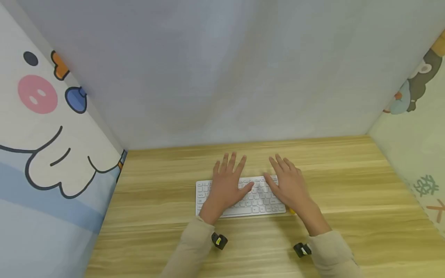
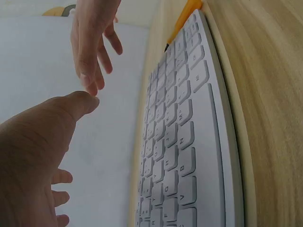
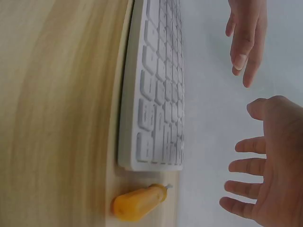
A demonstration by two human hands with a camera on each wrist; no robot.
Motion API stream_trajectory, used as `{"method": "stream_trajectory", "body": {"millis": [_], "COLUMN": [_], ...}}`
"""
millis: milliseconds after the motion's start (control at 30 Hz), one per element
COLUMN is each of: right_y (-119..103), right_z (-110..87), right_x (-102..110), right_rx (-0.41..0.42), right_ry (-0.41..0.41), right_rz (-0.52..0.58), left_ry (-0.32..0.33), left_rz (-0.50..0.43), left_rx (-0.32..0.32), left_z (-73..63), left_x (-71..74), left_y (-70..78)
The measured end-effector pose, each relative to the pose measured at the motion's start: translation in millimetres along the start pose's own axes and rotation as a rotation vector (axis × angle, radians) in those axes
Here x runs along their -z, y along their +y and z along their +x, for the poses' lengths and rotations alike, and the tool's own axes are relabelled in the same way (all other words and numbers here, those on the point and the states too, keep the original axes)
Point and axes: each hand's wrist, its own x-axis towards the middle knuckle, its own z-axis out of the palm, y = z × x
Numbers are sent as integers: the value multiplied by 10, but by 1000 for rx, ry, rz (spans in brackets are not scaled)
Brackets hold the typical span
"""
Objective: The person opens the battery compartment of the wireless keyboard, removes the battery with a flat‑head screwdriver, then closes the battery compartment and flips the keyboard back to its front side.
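A white keyboard [image 1: 243, 210] lies on the wooden table, its keys facing up. Above its left half hovers my left hand [image 1: 226, 185], fingers spread and pointing away from me. My right hand [image 1: 290, 185] is over the right end, its fingers likewise extended. Both wrist views show a gap between the hands and the keyboard [image 2: 189, 127], and neither hand holds anything. Beside the keyboard's right end lies a small screwdriver with a yellow-orange handle [image 3: 139, 203]; in the head view my right hand and wrist mostly cover it.
The wooden table [image 1: 156, 239] meets a pale grey wall [image 1: 222, 77] at the back. Cartoon-printed panels stand at the left [image 1: 69, 146] and the right [image 1: 410, 146]. A small black device sits at each wrist, by the left sleeve [image 1: 192, 243] and the right sleeve [image 1: 330, 251].
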Motion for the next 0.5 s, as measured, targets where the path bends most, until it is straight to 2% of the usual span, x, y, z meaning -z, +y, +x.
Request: {"method": "stream_trajectory", "body": {"millis": [267, 500], "right_y": [150, 280], "right_z": [-115, -250], "right_x": [7, 8], "right_rx": [-23, -124], "right_ry": [46, 15], "right_rz": [91, 123], "left_ry": [-40, -131], "left_rz": [-16, 31], "left_rx": [-89, -129], "left_z": [50, 91], "left_x": [-131, -298], "left_y": [137, 275]}}
